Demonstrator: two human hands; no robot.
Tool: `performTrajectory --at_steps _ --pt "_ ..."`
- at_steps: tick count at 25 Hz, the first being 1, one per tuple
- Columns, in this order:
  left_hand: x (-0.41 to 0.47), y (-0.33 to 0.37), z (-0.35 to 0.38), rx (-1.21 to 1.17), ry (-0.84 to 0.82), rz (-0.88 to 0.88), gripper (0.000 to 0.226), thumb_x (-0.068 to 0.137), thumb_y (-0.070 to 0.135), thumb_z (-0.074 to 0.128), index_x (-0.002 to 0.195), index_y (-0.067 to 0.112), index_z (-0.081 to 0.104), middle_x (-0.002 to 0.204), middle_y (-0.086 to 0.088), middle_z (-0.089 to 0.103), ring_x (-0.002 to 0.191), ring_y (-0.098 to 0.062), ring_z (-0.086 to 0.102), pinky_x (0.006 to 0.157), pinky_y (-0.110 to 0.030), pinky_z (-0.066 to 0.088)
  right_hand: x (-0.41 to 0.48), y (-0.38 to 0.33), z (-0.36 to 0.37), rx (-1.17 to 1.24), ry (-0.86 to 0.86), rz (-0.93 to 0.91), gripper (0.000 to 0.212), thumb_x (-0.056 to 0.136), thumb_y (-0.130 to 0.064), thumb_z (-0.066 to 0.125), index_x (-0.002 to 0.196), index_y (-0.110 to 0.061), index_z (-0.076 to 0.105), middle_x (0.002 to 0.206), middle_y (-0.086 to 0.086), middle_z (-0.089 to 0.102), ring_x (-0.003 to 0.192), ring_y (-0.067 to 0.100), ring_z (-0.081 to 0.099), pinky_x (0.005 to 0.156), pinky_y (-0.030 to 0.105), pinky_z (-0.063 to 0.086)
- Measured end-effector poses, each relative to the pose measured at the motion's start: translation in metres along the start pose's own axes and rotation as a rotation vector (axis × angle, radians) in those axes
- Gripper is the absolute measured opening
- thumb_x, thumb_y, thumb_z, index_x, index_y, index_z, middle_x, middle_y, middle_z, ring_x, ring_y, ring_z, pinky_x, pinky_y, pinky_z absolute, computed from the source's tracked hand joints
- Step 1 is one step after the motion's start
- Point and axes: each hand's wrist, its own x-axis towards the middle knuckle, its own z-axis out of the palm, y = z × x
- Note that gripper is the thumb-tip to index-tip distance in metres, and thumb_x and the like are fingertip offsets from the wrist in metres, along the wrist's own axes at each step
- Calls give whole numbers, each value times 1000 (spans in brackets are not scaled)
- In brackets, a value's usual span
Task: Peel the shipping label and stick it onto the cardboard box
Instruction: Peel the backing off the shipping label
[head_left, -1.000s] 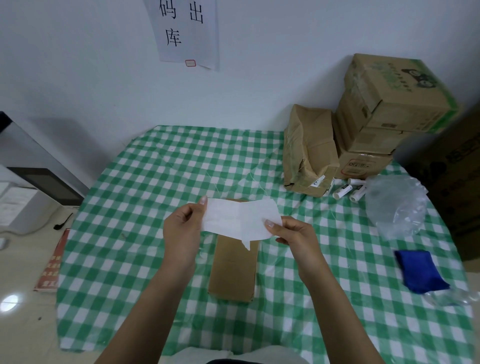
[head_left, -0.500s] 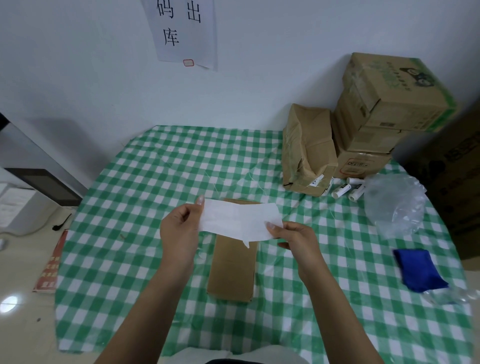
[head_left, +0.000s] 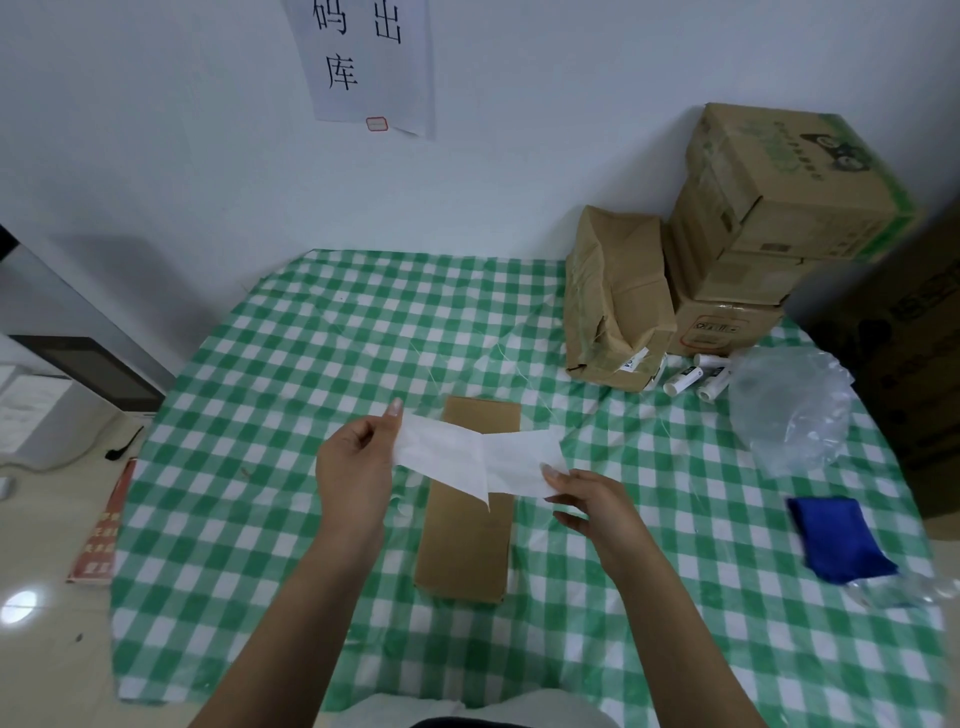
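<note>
A flat brown cardboard box (head_left: 467, 540) lies lengthwise on the green checked tablecloth (head_left: 291, 364), in the middle of the table. Above it I hold a white shipping label (head_left: 447, 452) stretched between both hands. My left hand (head_left: 358, 467) pinches its left end, my right hand (head_left: 592, 493) pinches the right end. The sheet has split into two layers, the right-hand layer (head_left: 524, 462) pulled away to the right, with a pointed corner hanging down over the box. Which layer is the backing I cannot tell.
Stacked cardboard boxes (head_left: 769, 208) and a crumpled brown parcel (head_left: 613, 301) stand at the back right. Beside them lie small white tubes (head_left: 696, 376), a clear plastic bag (head_left: 789, 410) and a blue cloth (head_left: 836, 540). A paper sign (head_left: 369, 62) hangs on the wall. A red book (head_left: 104, 525) lies left of the table.
My hands have drawn apart, the right one moving right and down. The label has stretched wider as its two layers separate.
</note>
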Motion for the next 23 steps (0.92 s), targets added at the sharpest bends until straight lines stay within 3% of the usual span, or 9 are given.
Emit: performTrajectory --at_steps 9,13,18,23 --pt "-7 -4 3 22 -35 46 41 93 34 64 75 -3 65 75 -16 63 72 -20 57 71 -28 49 10 20 -14 -20 -13 22 32 80 -32 76 102 -8 73 100 2 74 93 17 67 81 32 52" --pt "-11 -6 4 59 -29 56 40 93 34 63 68 4 63 63 -2 60 62 -11 54 65 -23 45 12 32 -16 -51 -3 45 34 80 -35 76 101 -8 73 104 5 74 98 19 67 86 34 55" --pt "-12 -10 5 72 -21 52 45 93 37 63 72 -2 63 65 -6 59 60 -12 52 60 -21 44 15 39 -18 -55 27 50 36 79 -37 77 102 -9 72 106 5 74 101 21 68 81 33 54" --pt "-13 -9 6 95 -16 56 41 93 35 63 68 3 62 59 5 58 47 4 50 57 -15 42 16 44 -19 -43 49 65 37 79 -37 77 102 -8 72 106 5 73 100 20 68 79 32 53"
